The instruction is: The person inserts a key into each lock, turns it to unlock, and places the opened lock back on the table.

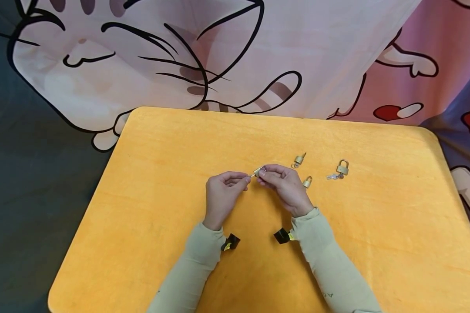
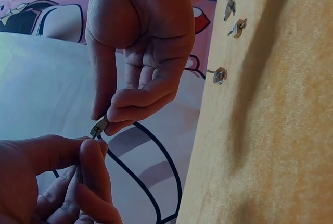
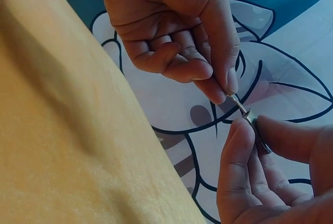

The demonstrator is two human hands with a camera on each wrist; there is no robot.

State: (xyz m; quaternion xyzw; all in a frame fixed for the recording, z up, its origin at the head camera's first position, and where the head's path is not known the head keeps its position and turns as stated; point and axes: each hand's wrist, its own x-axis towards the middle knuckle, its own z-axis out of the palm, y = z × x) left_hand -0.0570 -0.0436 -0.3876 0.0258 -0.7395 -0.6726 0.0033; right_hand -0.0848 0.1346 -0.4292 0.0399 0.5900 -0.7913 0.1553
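Above the table, my right hand (image 1: 287,189) pinches a small brass padlock (image 1: 258,171) between thumb and fingers, its shackle end toward the palm. From the other side my left hand (image 1: 223,195) holds a thin metal key (image 3: 238,103) by its head, between thumb and forefinger. The key's shaft meets the bottom of the padlock body in the right wrist view. My left fingertips hide most of the key's head. A second small padlock (image 1: 307,182) lies on the table just beyond my right hand, which partly covers it.
Farther right on the wooden table (image 1: 172,143) lie another small padlock (image 1: 299,160) with a key ring and a larger padlock (image 1: 342,168) with keys (image 1: 331,177) beside it. A cloth (image 1: 317,52) with cartoon drawings hangs behind the table's far edge.
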